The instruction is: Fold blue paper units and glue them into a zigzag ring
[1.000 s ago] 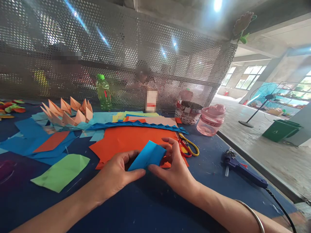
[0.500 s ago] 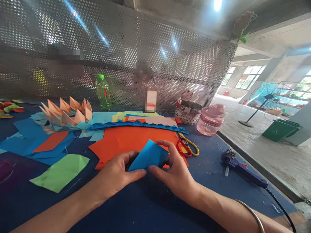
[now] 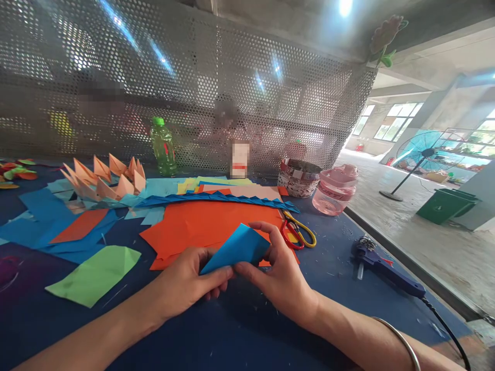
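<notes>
Closely pinched between two bare hands, a folded piece of bright blue paper sits just above a large sheet of orange paper on a dark blue worktable. The left hand closes in a narrow grip on the paper's lower corner, its thumb lying along the edge, apparently to keep the layers together. The right hand holds the opposite side in a similarly narrow pinch, its curved fingers steadying the upper edge. A metal bangle circles the right wrist.

Red-and-yellow-handled scissors lie just beyond the right hand, seemingly kept handy, and a blue hot glue gun rests farther right with its black cord trailing off the table's edge. A pale green paper scrap lies to the left. Beyond the orange sheet, a serrated blue pleated strip crosses a layered stack of coloured paper, while a row of peach folded paper points stands at the far left. A green plastic bottle, a patterned round container and a pink plastic jar line the far side against a perforated metal screen.
</notes>
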`<action>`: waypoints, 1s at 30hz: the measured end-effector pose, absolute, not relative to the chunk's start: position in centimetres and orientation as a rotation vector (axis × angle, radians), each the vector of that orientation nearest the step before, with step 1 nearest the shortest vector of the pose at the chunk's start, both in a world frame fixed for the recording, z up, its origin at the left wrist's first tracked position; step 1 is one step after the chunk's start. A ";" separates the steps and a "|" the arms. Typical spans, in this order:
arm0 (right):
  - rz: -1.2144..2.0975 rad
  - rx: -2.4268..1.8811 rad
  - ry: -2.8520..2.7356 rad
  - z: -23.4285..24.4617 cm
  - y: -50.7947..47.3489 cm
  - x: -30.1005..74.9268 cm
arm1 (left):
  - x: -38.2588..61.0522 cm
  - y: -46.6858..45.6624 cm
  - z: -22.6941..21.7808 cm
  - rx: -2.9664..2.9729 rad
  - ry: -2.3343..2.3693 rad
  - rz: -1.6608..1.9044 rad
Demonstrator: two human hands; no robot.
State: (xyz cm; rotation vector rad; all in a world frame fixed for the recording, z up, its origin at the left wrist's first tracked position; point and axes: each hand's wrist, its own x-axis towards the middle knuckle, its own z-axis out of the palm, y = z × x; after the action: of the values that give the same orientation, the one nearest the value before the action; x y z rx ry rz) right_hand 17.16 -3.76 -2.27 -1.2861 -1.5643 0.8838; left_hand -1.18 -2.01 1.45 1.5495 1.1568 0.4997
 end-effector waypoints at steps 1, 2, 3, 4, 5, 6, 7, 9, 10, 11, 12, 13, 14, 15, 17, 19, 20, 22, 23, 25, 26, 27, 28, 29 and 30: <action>0.884 -1.287 -1.569 -2.3 -3.7 17.2 | -1.2 -2.0 1.6 1.549 1.173 0.507; 0.886 -1.287 -1.572 -2.3 -3.6 17.3 | -1.1 -2.0 1.7 1.545 1.191 0.507; 0.893 -1.285 -1.575 -2.3 -3.6 17.3 | -1.1 -2.0 1.8 1.540 1.204 0.500; 0.903 -1.282 -1.578 -2.3 -3.5 17.3 | -1.1 -2.0 1.9 1.538 1.211 0.490; 0.912 -1.282 -1.582 -2.3 -3.5 17.4 | -1.2 -1.9 1.9 1.536 1.214 0.475; 0.916 -1.285 -1.588 -2.3 -3.5 17.4 | -1.2 -1.9 1.9 1.536 1.216 0.457; 0.914 -1.288 -1.595 -2.2 -3.5 17.4 | -1.2 -1.9 1.9 1.538 1.219 0.441; 0.904 -1.291 -1.608 -2.2 -3.5 17.4 | -1.4 -1.8 1.7 1.537 1.233 0.434; 0.900 -1.290 -1.612 -2.2 -3.5 17.4 | -1.4 -1.7 1.6 1.535 1.239 0.435; 0.897 -1.287 -1.613 -2.2 -3.5 17.4 | -1.5 -1.6 1.5 1.535 1.240 0.437; 0.898 -1.283 -1.613 -2.2 -3.5 17.4 | -1.6 -1.6 1.5 1.538 1.239 0.441; 0.902 -1.279 -1.612 -2.2 -3.5 17.4 | -1.6 -1.6 1.4 1.543 1.234 0.442; 0.908 -1.275 -1.612 -2.2 -3.5 17.4 | -1.6 -1.5 1.4 1.548 1.229 0.444; 0.916 -1.272 -1.611 -2.2 -3.5 17.4 | -1.6 -1.6 1.5 1.553 1.226 0.444; 0.932 -1.267 -1.612 -2.2 -3.5 17.4 | -1.6 -1.6 1.5 1.556 1.220 0.447; 0.935 -1.271 -1.605 -2.2 -3.5 17.5 | -1.6 -1.6 1.5 1.550 1.216 0.450; 0.935 -1.273 -1.600 -2.2 -3.4 17.5 | -1.6 -1.5 1.4 1.546 1.221 0.455; 0.927 -1.271 -1.589 -2.2 -3.3 17.6 | -1.7 -1.4 1.2 1.546 1.228 0.480; 0.922 -1.267 -1.587 -2.2 -3.2 17.6 | -1.7 -1.3 1.0 1.550 1.228 0.496; 0.910 -1.258 -1.591 -2.2 -3.1 17.7 | -1.7 -1.2 0.9 1.567 1.213 0.523; 0.908 -1.253 -1.597 -2.2 -3.1 17.7 | -1.7 -1.1 1.0 1.575 1.205 0.528; 0.910 -1.248 -1.601 -2.2 -3.1 17.7 | -1.7 -1.1 1.0 1.580 1.204 0.532; 0.916 -1.242 -1.603 -2.2 -3.1 17.7 | -1.6 -1.2 1.1 1.582 1.206 0.533; 0.925 -1.234 -1.602 -2.2 -3.2 17.7 | -1.6 -1.2 1.2 1.584 1.211 0.534; 0.938 -1.225 -1.600 -2.2 -3.2 17.7 | -1.6 -1.3 1.3 1.588 1.215 0.535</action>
State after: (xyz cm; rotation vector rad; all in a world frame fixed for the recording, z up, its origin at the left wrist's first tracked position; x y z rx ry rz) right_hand 17.65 -3.23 -2.21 -1.2255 -1.6003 0.9382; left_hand -1.58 -1.28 1.32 1.5883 1.2148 0.5347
